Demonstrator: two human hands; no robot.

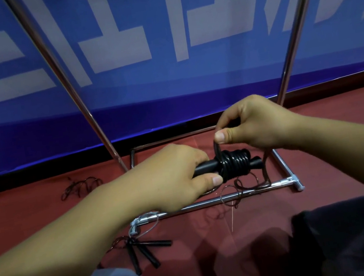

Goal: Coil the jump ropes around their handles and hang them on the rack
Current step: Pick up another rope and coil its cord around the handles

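My left hand (pixel 178 177) grips the black cylindrical handles (pixel 205 168) while my right hand (pixel 251 124) pinches the glossy black rope (pixel 234 161); I should pull each wrap snug beside the previous one.

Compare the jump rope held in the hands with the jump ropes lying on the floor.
The held jump rope has cord wound tightly round its handles; the floor ropes trail loose, tangled cord. The left hand grips the held one while the right hand pinches its cord; nothing touches the floor ones. Both have black handles.
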